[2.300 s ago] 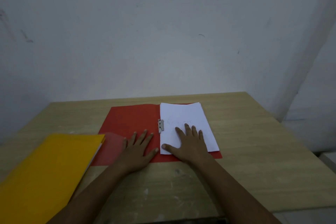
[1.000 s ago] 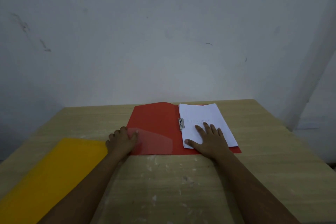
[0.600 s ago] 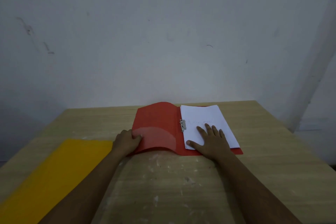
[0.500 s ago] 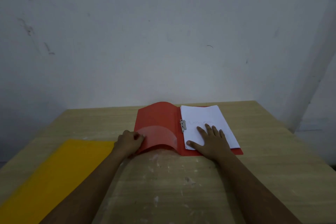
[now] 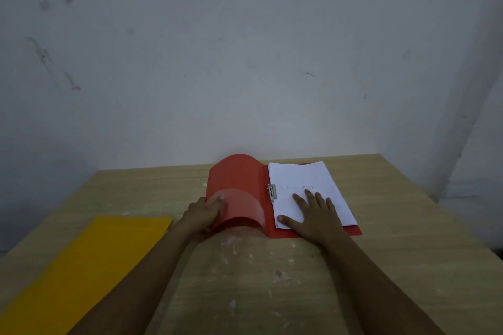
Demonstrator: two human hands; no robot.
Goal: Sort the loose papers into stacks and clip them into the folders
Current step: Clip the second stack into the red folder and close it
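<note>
Papers [image 5: 307, 193] sit clipped in red folder [image 5: 239, 179] mid-table | right hand [image 5: 313, 215] flat on them, grasping nothing | left hand [image 5: 206, 212] pinches cover's edge, bowing it up | closing looks next | yellow folder [image 5: 89, 261] shut, contents unseen

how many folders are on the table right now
2. The red folder lies open at the table's far middle, its left cover gripped by the left hand. The yellow folder lies closed at the near left. None seems hidden.
</note>
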